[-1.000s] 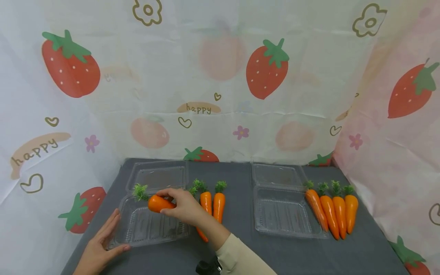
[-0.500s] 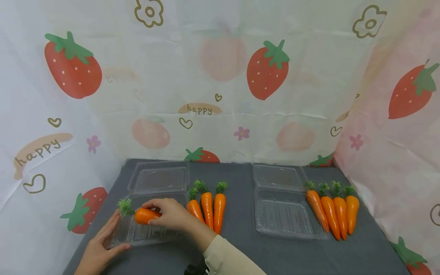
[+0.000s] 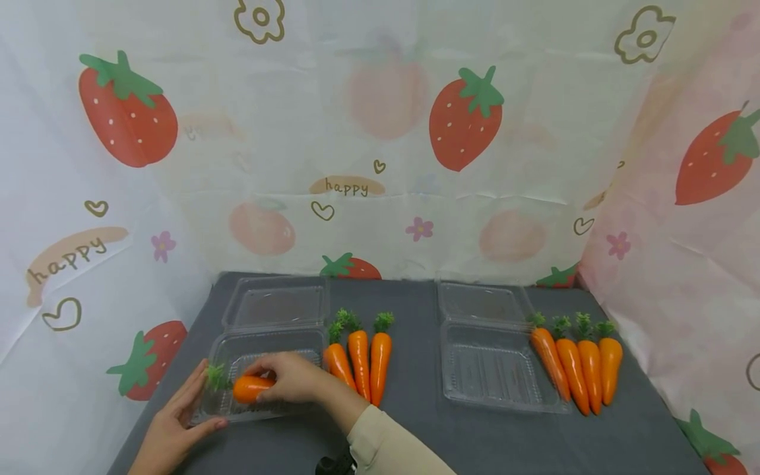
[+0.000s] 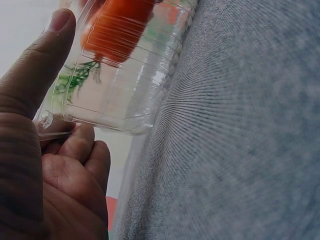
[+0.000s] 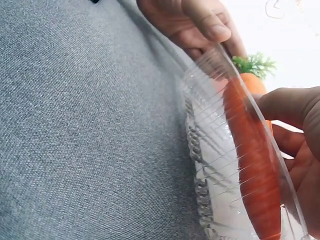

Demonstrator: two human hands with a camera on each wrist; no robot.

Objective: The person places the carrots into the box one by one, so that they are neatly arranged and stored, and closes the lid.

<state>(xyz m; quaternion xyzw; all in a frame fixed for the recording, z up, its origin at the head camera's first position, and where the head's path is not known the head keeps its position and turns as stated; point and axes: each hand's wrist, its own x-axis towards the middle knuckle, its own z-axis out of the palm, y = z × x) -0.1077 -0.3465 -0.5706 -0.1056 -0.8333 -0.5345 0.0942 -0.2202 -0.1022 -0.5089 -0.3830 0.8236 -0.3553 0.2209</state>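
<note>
My right hand (image 3: 295, 378) holds an orange carrot (image 3: 247, 390) with a green leafy top, thumb in front and fingers behind. The carrot lies lengthwise within the left clear plastic container (image 3: 317, 338), its top toward the left. Through the container's ridged wall (image 5: 207, 112), the right wrist view shows the carrot's body (image 5: 250, 150) down to its narrow end. At the near left corner, my left hand (image 3: 172, 422) grips the container, thumb along the front and fingers round the left side. The left wrist view shows that corner between the thumb (image 4: 42, 62) and the fingers (image 4: 82, 150).
Several carrots (image 3: 359, 356) lie just right of the left container, tops toward the back. A second clear container (image 3: 463, 396) stands open at right, with several carrots (image 3: 588, 369) beside it. Both lids (image 3: 276, 303) lie back toward the patterned cloth wall (image 3: 380, 132).
My right hand has brought the carrot leftward, toward me and down into the left container. The left hand keeps its place at the corner.
</note>
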